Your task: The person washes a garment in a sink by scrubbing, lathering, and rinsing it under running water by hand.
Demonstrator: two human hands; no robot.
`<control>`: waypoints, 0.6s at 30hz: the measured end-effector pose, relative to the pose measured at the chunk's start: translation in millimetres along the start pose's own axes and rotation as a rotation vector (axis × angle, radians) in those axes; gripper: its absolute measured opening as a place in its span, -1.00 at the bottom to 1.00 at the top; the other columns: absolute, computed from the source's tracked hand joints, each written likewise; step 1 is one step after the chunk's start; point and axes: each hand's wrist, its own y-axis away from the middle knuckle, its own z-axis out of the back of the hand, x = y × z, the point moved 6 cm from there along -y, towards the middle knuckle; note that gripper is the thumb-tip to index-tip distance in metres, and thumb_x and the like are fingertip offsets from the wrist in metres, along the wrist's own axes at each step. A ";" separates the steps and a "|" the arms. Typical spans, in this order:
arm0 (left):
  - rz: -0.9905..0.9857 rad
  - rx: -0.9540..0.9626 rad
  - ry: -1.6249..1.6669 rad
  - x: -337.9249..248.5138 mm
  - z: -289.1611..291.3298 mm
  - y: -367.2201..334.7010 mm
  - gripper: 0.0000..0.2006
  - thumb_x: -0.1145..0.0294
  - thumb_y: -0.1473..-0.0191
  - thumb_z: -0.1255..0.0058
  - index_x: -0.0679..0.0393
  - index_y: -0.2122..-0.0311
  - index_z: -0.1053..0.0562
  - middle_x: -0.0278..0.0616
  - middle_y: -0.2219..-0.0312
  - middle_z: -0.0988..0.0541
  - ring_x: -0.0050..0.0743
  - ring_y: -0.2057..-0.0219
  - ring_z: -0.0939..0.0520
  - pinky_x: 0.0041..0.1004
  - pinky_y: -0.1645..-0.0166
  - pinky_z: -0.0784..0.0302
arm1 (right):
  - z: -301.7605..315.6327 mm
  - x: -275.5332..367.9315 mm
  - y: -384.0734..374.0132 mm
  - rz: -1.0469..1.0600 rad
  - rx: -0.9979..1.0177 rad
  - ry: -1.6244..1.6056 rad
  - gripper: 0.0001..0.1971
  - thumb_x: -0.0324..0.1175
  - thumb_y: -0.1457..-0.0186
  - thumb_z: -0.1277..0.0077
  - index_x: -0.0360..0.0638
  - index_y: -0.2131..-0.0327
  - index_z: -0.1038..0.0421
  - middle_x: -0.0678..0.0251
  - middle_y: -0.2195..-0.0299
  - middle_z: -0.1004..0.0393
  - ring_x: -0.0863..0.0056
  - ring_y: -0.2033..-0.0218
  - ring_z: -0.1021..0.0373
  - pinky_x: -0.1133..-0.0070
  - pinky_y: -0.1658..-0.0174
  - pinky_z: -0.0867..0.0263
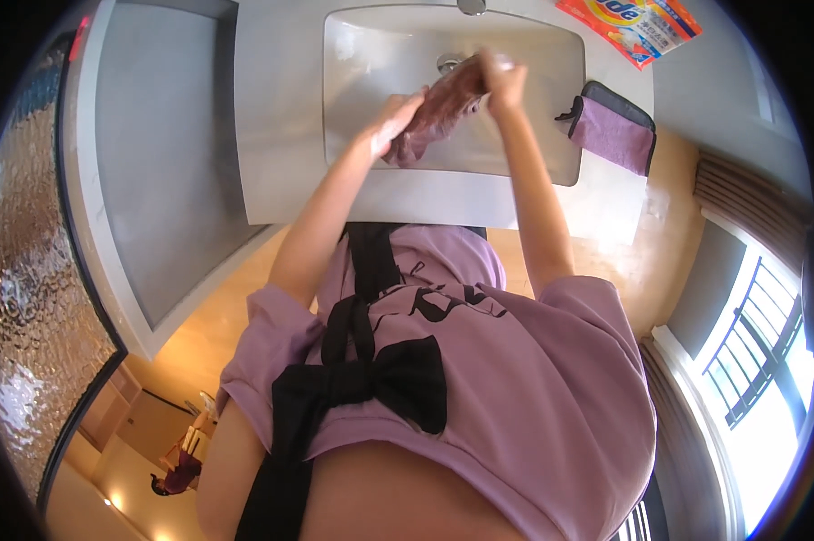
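A wet, dark mauve cloth (443, 108) is stretched at a slant between my two hands above the washbasin (335, 54). My left hand (398, 122) is closed on its lower left part, with white foam on the wrist and the back of the hand. At the upper right end, my right hand (504, 83) grips the bunched cloth; its fingers are somewhat blurred. Under the cloth's upper end, the round metal drain (448, 63) is partly visible. What kind of garment or towel the cloth is, I cannot tell.
A folded purple cloth with a dark edge (612, 133) lies on the counter (605, 207) right of the basin. An orange detergent packet (632, 27) lies behind it. The faucet tip (471, 6) shows at the top. A person (179, 473) appears far off at lower left.
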 end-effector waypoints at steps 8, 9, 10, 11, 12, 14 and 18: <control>-0.215 0.040 0.113 -21.3 6.2 29.7 -0.61 0.05 -0.01 0.26 0.19 0.28 -0.39 -0.25 0.44 -0.48 -0.47 0.38 -0.49 -0.54 0.28 -0.36 | 24.5 57.2 13.4 0.306 0.145 0.353 -0.74 -0.27 0.07 0.02 -0.34 0.53 -0.40 0.48 0.65 -0.33 0.79 0.55 -0.15 0.73 0.47 -0.14; -0.251 0.133 0.447 -23.6 2.1 30.9 -0.63 0.09 -0.01 0.25 0.19 0.25 -0.38 -0.26 0.38 -0.48 -0.43 0.33 -0.49 -0.51 0.21 -0.35 | 17.8 60.0 25.5 0.415 0.106 0.255 -0.72 -0.31 0.09 0.02 -0.36 0.66 -0.33 0.46 0.77 -0.26 0.77 0.67 -0.08 0.67 0.64 -0.09; -0.212 0.214 0.574 -13.0 8.7 21.5 -0.66 0.13 0.00 0.24 0.18 0.22 -0.34 -0.29 0.31 -0.46 -0.42 0.31 -0.48 -0.45 0.18 -0.37 | 2.4 55.1 40.9 0.296 0.131 0.166 -0.74 -0.32 0.10 0.01 -0.34 0.67 -0.34 0.46 0.77 -0.27 0.76 0.69 -0.09 0.69 0.66 -0.09; -0.211 0.216 0.576 -6.3 8.2 13.3 -0.66 0.13 0.00 0.24 0.18 0.22 -0.34 -0.29 0.31 -0.46 -0.42 0.31 -0.48 -0.45 0.18 -0.37 | -9.6 48.2 56.8 0.173 0.173 0.191 -0.74 -0.31 0.11 0.00 -0.33 0.68 -0.35 0.45 0.76 -0.29 0.76 0.71 -0.13 0.72 0.66 -0.12; -0.205 0.166 0.649 0.7 5.5 5.2 -0.68 0.14 -0.01 0.27 0.17 0.26 -0.33 -0.26 0.40 -0.45 -0.43 0.38 -0.48 -0.49 0.24 -0.39 | -27.8 57.4 78.7 0.117 0.213 0.094 -0.76 -0.30 0.14 -0.02 -0.30 0.67 -0.36 0.40 0.74 -0.33 0.71 0.68 -0.20 0.67 0.62 -0.18; -0.418 0.095 0.695 20.7 8.2 -19.6 -0.73 0.14 0.01 0.25 0.13 0.34 -0.29 -0.30 0.48 -0.41 -0.48 0.43 -0.47 -0.53 0.31 -0.42 | -67.9 63.3 109.6 0.440 0.320 0.209 -0.82 -0.29 0.29 -0.04 -0.21 0.64 -0.39 0.10 0.67 -0.38 0.28 0.59 -0.36 0.45 0.49 -0.25; -0.199 0.077 0.686 -3.9 -28.7 14.3 -0.67 0.16 -0.02 0.28 0.18 0.21 -0.27 -0.28 0.33 -0.41 -0.47 0.26 -0.43 -0.42 0.16 -0.37 | -62.8 39.4 75.2 0.399 0.087 0.612 -0.76 -0.27 0.27 0.03 -0.28 0.72 -0.34 0.07 0.74 -0.32 0.15 0.68 -0.28 0.45 0.53 -0.24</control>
